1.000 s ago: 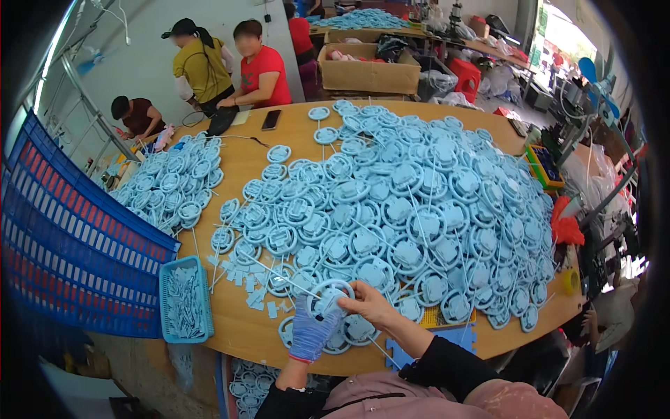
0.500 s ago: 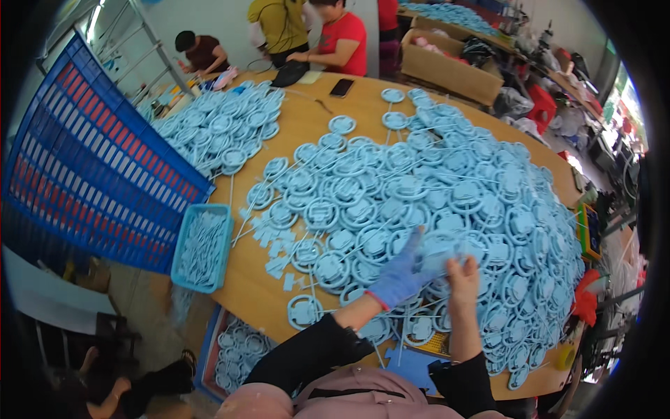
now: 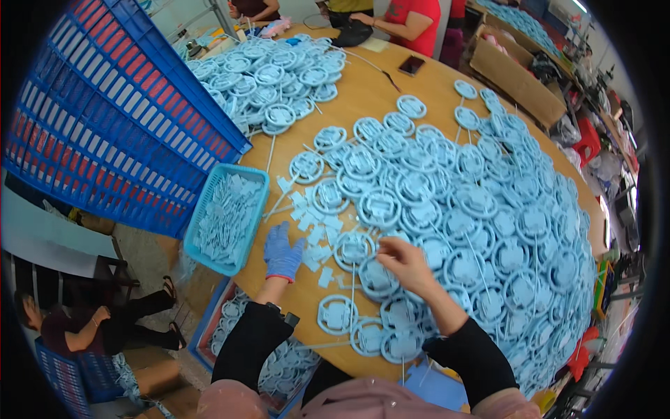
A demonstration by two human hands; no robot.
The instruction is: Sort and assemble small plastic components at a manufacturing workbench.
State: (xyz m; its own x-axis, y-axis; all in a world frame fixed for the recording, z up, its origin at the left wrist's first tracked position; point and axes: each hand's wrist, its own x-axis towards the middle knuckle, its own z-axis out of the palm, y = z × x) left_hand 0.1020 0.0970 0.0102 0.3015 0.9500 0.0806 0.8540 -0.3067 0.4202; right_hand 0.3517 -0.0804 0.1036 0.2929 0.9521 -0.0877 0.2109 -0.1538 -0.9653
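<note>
My left hand [image 3: 283, 253], in a blue glove with a red cuff, is open over the bare tabletop between the light-blue tray and some small flat pieces [image 3: 312, 236]. Its fingers point away from me, and nothing shows in them. My bare right hand [image 3: 407, 264] hovers at the near left side of a large heap of light-blue round plastic parts [image 3: 478, 200]. Its fingers are bent, with thumb and fingertips a little apart, and I see nothing held. One round part [image 3: 338, 314] lies near the table's front edge.
The light-blue tray [image 3: 262, 202] holds many thin pieces. Behind it leans a large blue slatted crate [image 3: 132, 140]. A second heap of round parts [image 3: 269, 73], a phone [image 3: 412, 65] and a cable lie farther back. People are across the table; another sits at lower left.
My hands have come apart from over the heap. The left moved left toward the tray; the right moved left along the heap's near side. The view has shifted left.
</note>
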